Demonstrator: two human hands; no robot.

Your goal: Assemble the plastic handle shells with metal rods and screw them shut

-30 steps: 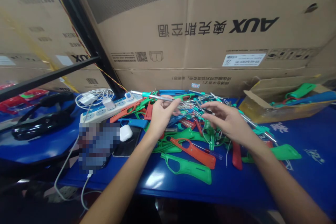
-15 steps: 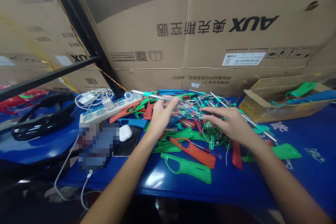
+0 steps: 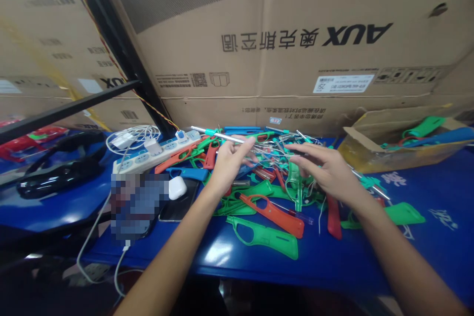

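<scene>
My left hand [image 3: 233,158] is closed around a thin metal lighter tube [image 3: 225,136] with a teal collar, its tip pointing left. Thin wires [image 3: 272,150] trail from this hand toward the right. My right hand [image 3: 322,165] hovers over the heap with thumb and forefinger close together. Something small and dark seems to sit between them, too small to name. Below lie loose lighter shells: a green one [image 3: 266,239], an orange one [image 3: 276,215] and a red one [image 3: 334,219]. More metal tubes and wires are heaped behind my hands.
A cardboard box [image 3: 374,155] with coloured parts stands at the right. On the left are a power strip [image 3: 148,155], a phone [image 3: 137,207], a white earbud case [image 3: 177,188] and black headphones [image 3: 62,173]. A large carton wall [image 3: 207,79] closes off the back.
My right hand has shifted slightly to the right, away from my left. The tube in my left hand has moved a little to the right and tilts slightly more.
</scene>
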